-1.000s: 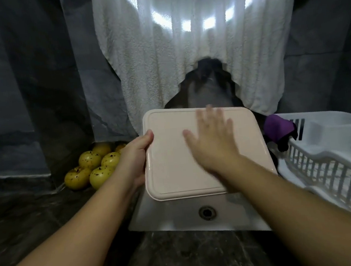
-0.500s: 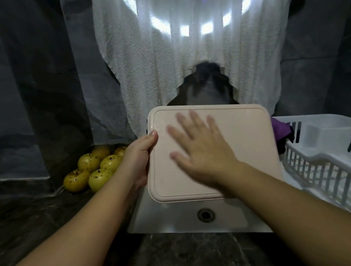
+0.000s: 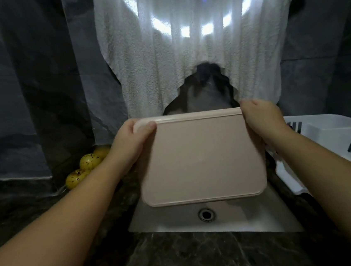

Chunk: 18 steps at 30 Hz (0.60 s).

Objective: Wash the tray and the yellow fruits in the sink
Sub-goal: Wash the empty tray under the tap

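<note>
Head view, left to right: fruits (image 3: 81, 172) sit on the counter against the wall, yellow with dark specks, unwashed by the look of it. Your left hand (image 3: 131, 140) grips the tray (image 3: 201, 158) at its upper left corner, your right hand (image 3: 259, 119) its upper right edge. Tray is pale pink, smooth, tilted up above the sink (image 3: 233, 220). Risk: a wet rim could slip from your hands and knock the basket (image 3: 333, 138).

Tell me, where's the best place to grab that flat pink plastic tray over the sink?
Probably its two upper corners, from either side, as the left hand and right hand do: the flat pink plastic tray stands tilted, with rounded corners and a thin rim.
</note>
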Motion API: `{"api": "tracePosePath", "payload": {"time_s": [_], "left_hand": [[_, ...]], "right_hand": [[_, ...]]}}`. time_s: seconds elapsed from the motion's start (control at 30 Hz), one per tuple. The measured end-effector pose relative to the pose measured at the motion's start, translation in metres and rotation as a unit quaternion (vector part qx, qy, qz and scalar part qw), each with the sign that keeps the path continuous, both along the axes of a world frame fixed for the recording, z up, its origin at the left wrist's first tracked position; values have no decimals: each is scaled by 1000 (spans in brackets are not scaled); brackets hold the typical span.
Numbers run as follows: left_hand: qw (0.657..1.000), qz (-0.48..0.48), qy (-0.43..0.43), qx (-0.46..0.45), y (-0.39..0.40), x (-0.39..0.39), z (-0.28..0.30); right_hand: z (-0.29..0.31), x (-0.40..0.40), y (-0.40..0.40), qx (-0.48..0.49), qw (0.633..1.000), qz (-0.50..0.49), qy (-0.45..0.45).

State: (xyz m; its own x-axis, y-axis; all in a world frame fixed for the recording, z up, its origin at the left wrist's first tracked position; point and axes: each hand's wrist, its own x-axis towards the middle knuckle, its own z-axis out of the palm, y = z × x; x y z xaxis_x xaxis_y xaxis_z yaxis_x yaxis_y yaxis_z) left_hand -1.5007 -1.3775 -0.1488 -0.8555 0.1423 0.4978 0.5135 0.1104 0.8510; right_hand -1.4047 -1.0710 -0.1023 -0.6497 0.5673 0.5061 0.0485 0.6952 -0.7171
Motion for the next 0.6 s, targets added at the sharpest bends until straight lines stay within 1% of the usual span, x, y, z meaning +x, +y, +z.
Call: {"api": "tracePosePath", "payload": {"time_s": [0.03,0.13,0.2,0.3,0.33,0.37,0.43,0.47,0.53,0.57,0.6], "left_hand": [[998,33,36,-47,1,-2,9],[980,85,105,-146,5,-2,33],[961,112,130,-219,6,1,45],[939,113,148,-289,7,5,54],[925,113,162,-324,9,7,56],[902,112,189,-372,13,9,56],[846,99,257,-457,27,15,53],[829,92,281,-474,34,19,50],[823,89,301,-474,45,24,45],[821,92,306,-472,50,26,44],[817,95,314,-475,54,28,43]], "right_hand": [[4,0,0,10,1000,0,0],[13,2,5,23,1000,-5,-4],[14,4,9,29,1000,-3,-11],[12,11,11,41,999,16,-5],[11,13,10,43,999,22,3],[11,14,8,60,998,23,7],[13,13,2,117,993,22,9],[15,13,-1,143,989,24,11],[21,16,-9,206,978,35,-8],[24,18,-15,259,965,31,-34],[24,18,-24,322,944,21,-68]]}}
